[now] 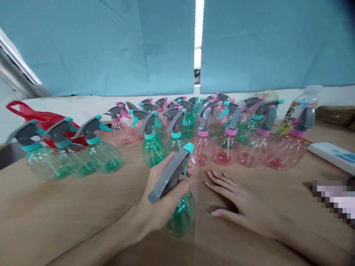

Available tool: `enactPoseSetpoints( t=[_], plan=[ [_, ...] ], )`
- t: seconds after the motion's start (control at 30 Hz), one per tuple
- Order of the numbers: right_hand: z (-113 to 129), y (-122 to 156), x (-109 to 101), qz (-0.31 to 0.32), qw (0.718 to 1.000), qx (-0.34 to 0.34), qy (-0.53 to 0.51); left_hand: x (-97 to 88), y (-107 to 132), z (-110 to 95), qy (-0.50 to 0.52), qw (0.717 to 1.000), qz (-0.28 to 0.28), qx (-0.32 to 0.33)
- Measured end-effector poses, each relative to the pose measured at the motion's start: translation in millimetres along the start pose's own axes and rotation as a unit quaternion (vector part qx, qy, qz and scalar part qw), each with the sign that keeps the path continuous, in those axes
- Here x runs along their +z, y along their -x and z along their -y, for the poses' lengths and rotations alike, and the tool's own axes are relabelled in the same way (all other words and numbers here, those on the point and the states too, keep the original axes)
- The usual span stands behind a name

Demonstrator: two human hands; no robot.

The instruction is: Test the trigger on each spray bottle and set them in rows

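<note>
My left hand (pixel 163 199) is wrapped round the neck and trigger of a green spray bottle (pixel 183 218) with a grey and teal spray head, low at the middle of the view. Its nozzle points away from me; the collar is hidden by my fingers. Flat on the table, fingers stretched out, my right hand (pixel 235 199) holds nothing. Just beyond my hands stand a green spray bottle (pixel 153 150) with a teal collar and a pink spray bottle (pixel 200 149) with a pink collar.
Three green spray bottles (pixel 107 157) stand at the left before a red plastic bag (pixel 41 118). Several more pink and green ones crowd the back. On the right are a labelled drink bottle (pixel 298 107), a white device (pixel 332 153) and a pixelated object (pixel 337 197).
</note>
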State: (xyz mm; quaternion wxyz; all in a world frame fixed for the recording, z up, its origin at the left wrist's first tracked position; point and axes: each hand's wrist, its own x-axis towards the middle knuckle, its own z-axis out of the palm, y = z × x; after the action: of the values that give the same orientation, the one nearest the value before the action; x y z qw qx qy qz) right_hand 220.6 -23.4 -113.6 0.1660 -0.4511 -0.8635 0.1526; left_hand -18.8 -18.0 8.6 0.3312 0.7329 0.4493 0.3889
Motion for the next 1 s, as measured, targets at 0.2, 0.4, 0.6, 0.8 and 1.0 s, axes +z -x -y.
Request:
enactPoseSetpoints(
  t=[0.2,0.4,0.6,0.8,1.0],
  plan=[
    [2,-1,-2,0.001,1.0,0.001,-0.006,4.8,-2,-4,-0.012,1.0,-0.019,-0.003],
    [3,-2,-4,0.018,1.0,0.006,0.012,8.8,-3,9,-0.027,0.999,-0.024,0.03],
    [1,-2,-4,0.012,1.0,0.005,-0.019,9.3,-3,11,-0.044,0.998,-0.042,0.035],
    [3,-1,-5,0.008,1.0,0.002,-0.023,8.5,-4,3,-0.034,0.998,-0.04,0.016],
    [4,-1,-6,0.003,1.0,0.006,-0.024,8.7,-5,1,-0.021,0.999,-0.039,0.013]
  ],
)
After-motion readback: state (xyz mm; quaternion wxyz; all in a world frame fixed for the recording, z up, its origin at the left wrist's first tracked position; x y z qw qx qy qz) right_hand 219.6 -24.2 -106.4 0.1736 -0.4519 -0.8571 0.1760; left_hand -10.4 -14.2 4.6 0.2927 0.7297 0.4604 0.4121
